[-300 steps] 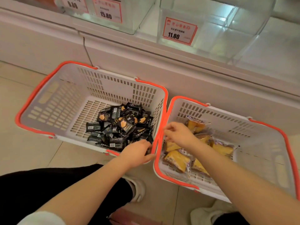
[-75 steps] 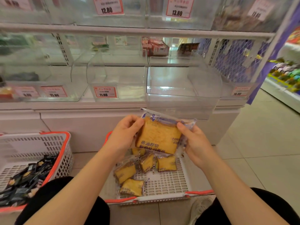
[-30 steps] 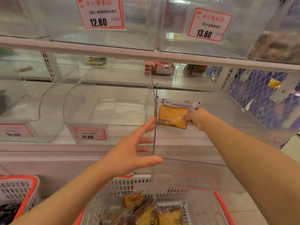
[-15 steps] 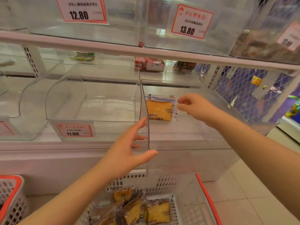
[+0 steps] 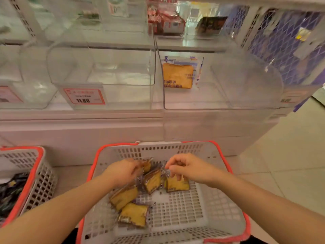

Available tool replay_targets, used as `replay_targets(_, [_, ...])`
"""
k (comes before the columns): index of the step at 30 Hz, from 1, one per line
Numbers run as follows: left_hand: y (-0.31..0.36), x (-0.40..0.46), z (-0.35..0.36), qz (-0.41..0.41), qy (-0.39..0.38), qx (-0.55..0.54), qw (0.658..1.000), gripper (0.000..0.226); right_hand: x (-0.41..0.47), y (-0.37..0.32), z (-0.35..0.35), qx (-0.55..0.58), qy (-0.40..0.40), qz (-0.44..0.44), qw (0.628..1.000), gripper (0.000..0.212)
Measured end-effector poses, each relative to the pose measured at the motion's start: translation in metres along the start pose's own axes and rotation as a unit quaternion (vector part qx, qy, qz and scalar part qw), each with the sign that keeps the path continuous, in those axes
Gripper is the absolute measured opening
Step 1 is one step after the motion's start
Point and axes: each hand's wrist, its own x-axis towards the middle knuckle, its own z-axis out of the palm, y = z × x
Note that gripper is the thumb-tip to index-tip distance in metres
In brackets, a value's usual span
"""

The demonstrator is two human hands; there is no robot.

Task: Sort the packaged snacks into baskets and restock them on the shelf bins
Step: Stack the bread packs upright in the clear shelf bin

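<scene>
Bare forearms, no sleeves, watch or rings; dark trousers at bottom edge.

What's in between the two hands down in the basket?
In the head view, a wrapped bread pack stands tilted between the left hand and the right hand, inside the basket.

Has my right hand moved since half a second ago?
Yes. The right hand left the clear bin, where the bread packet stays, and dropped into the basket below.
</scene>
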Motion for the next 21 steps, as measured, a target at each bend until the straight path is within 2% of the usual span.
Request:
replay_targets(2, [-0.005,-0.001,0.031,-0.009,-0.084,0.06,0.995,0.04,0.021,0.034,0.024,-0.022,-0.017,0.055,0.998,0.011])
replay_targets(4, [-0.007,-0.004,0.061,-0.039,-0.123,0.064,0.99,0.053,0.036,0.062,0.045,-0.023,-0.029,0.101,0.994,0.016])
replay_targets(7, [-0.011,-0.007,0.092,-0.111,-0.082,0.05,0.989,0.045,0.048,0.088,0.067,0.017,-0.043,0.158,0.986,0.019])
replay_targets(9, [-0.013,-0.004,0.107,-0.175,-0.054,0.002,0.983,0.04,0.053,0.098,0.078,0.058,-0.033,0.192,0.979,0.018])
replay_targets(13, [-0.017,0.008,0.126,-0.267,-0.064,-0.069,0.959,0.039,0.059,0.112,0.096,0.098,-0.017,0.237,0.966,0.017])
replay_targets(16, [-0.023,0.015,0.136,-0.282,-0.077,-0.046,0.955,0.036,0.061,0.12,0.102,0.086,-0.016,0.245,0.966,0.019])
replay_targets(21, [-0.031,0.02,0.139,-0.253,-0.048,0.02,0.966,0.033,0.057,0.133,0.11,0.066,-0.007,0.246,0.967,0.018])
